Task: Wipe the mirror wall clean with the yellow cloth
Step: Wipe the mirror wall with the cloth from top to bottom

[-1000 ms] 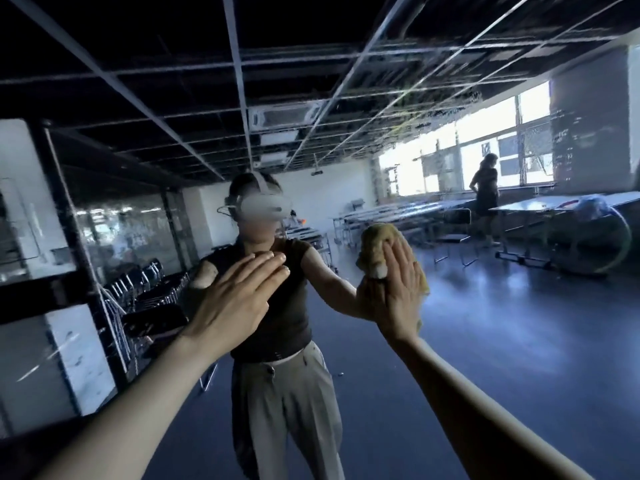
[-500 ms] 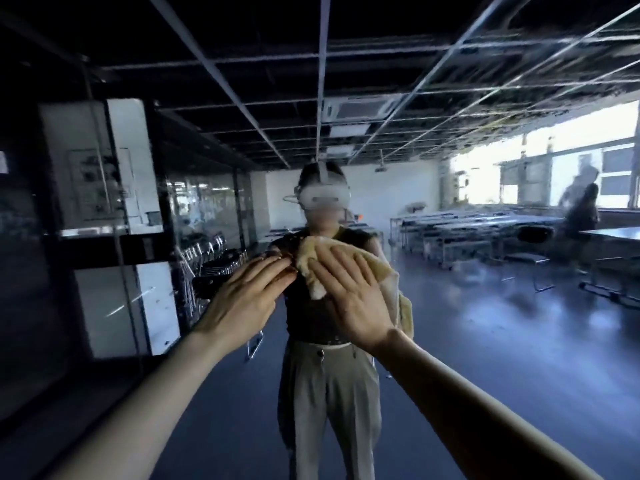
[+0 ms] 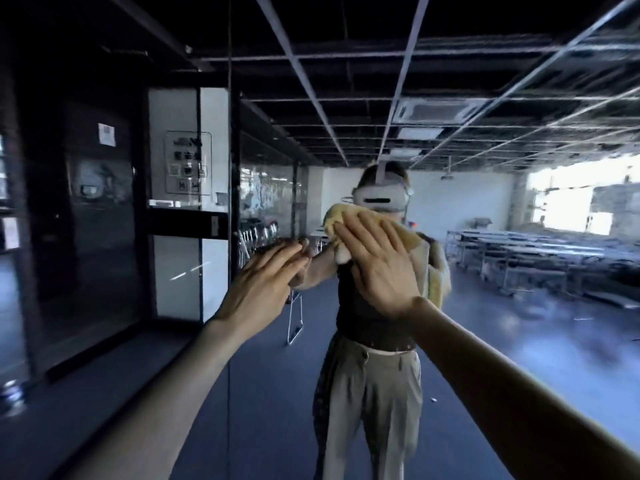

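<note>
The mirror wall (image 3: 519,341) fills the view and reflects a dark room and a person wearing a headset. My right hand (image 3: 377,268) lies flat against the glass and presses the yellow cloth (image 3: 341,216) onto it, fingers pointing up and left. Part of the cloth hangs down to the right of my wrist. My left hand (image 3: 263,285) rests flat on the mirror just left of it, fingers together, with nothing in it. A thin vertical seam (image 3: 229,202) between mirror panels runs down behind my left forearm.
The reflection shows rows of tables (image 3: 540,251) at the right under a bright window (image 3: 575,202), stacked chairs (image 3: 256,237) at mid-left, and a glass partition with notices (image 3: 187,161) at the left. A blue floor lies below.
My head has turned left, so the reflection shifted right. My right hand swept the cloth from right of the reflected person to the left and up across it. The left hand stayed flat on the glass.
</note>
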